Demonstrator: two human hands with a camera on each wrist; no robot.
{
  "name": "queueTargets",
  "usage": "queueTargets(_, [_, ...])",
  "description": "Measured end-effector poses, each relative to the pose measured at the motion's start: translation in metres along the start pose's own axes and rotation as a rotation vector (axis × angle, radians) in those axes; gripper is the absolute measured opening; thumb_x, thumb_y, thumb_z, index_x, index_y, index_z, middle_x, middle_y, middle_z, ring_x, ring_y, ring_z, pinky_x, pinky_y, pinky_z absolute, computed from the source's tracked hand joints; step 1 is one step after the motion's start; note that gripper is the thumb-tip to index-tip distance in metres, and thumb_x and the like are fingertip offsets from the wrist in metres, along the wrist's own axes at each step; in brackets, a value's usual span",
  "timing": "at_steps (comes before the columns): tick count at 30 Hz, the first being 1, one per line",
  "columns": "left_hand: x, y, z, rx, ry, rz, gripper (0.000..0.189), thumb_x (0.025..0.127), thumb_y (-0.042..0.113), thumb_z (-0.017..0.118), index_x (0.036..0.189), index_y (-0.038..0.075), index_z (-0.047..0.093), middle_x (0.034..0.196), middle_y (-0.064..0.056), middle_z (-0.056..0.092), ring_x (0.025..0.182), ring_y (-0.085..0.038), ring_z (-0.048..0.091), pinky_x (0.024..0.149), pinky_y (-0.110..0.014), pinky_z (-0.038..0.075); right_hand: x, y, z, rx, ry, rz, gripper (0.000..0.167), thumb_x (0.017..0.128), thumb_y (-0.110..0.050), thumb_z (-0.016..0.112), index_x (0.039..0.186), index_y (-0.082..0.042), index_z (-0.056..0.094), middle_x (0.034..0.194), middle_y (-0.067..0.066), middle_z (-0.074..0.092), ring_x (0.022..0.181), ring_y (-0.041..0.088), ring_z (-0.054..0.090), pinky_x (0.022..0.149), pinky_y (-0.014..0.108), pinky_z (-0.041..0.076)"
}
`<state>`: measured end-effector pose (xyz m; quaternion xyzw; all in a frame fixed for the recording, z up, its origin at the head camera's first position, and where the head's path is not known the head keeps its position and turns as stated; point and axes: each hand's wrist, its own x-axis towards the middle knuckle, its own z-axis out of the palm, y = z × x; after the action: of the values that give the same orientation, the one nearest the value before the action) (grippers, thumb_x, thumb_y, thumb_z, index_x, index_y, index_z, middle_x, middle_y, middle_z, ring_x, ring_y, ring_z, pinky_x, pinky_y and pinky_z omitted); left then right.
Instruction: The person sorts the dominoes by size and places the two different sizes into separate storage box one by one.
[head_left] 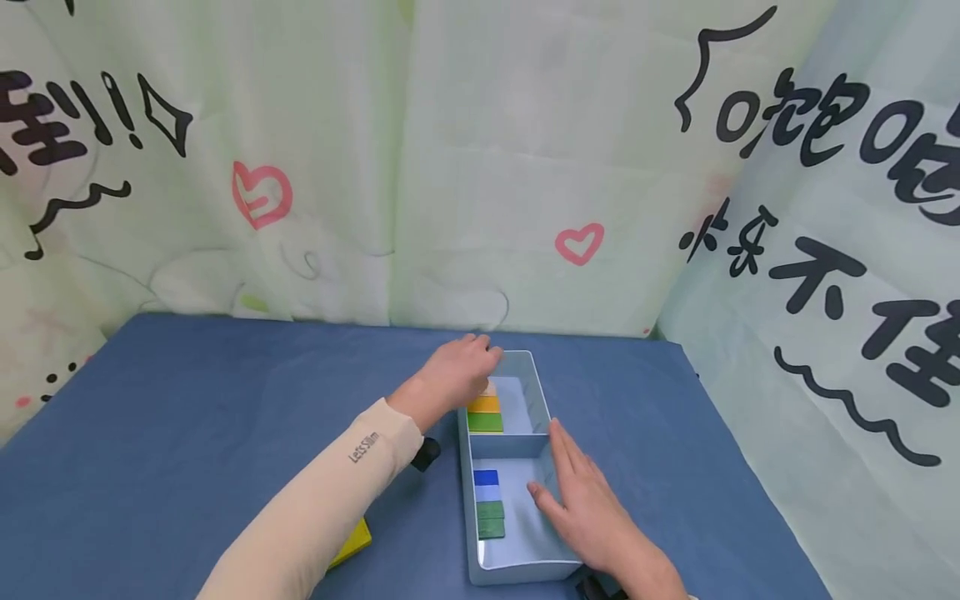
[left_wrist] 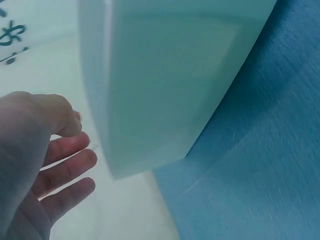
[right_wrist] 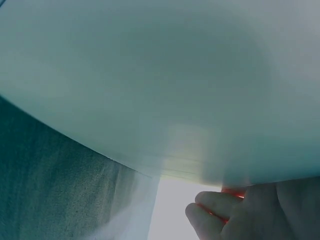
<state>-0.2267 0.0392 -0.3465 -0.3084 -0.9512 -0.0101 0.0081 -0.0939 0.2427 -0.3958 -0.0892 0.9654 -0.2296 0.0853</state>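
A pale blue two-part box (head_left: 510, 575) lies lengthwise on the table. Over the left rim of its far compartment reaches my left hand (head_left: 461, 367); in the left wrist view its fingers (left_wrist: 70, 170) are loosely bent beside the box's outer wall, and nothing shows between them. Just below that hand sit an orange block (head_left: 483, 404) and a green block (head_left: 486, 422), with a peach block partly covered. Along the right rim rests my right hand (head_left: 588, 508), fingers straight, thumb over the near compartment. A blue block (head_left: 486, 477), a light blue one and two dark green ones line that compartment's left wall.
A yellow object (head_left: 352, 543) lies left of the box, partly hidden by the left sleeve (head_left: 322, 508). Blue cloth covers the table (head_left: 187, 417). Printed curtains (head_left: 480, 167) hang behind it and along the sides.
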Motion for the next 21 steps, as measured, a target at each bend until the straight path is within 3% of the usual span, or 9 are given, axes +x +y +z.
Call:
queueTargets(8, [-0.039,-0.018,-0.001,-0.140,0.101,-0.013,0.020,0.098,0.007,0.054,0.117,0.007,0.062,0.112,-0.010,0.061,0.098,-0.024,0.056,0.087,-0.034,0.052,0.000,-0.002,0.000,-0.007,-0.015,0.023,0.085,0.101,-0.041,0.053,0.159,-0.008,0.000,0.167,0.016,0.008,0.153,0.036,0.016,0.119,0.064,0.013])
queueTargets(21, [-0.101,-0.028,0.019,-0.144,0.241,-0.011,0.014,0.095,0.008,0.061,0.108,0.011,0.066,0.103,-0.006,0.063,0.085,-0.020,0.056,0.074,-0.033,0.051,-0.002,-0.002,0.000,-0.021,-0.022,0.012,0.085,0.101,-0.041,0.052,0.160,-0.008,-0.001,0.167,0.016,0.008,0.153,0.036,0.016,0.120,0.063,0.014])
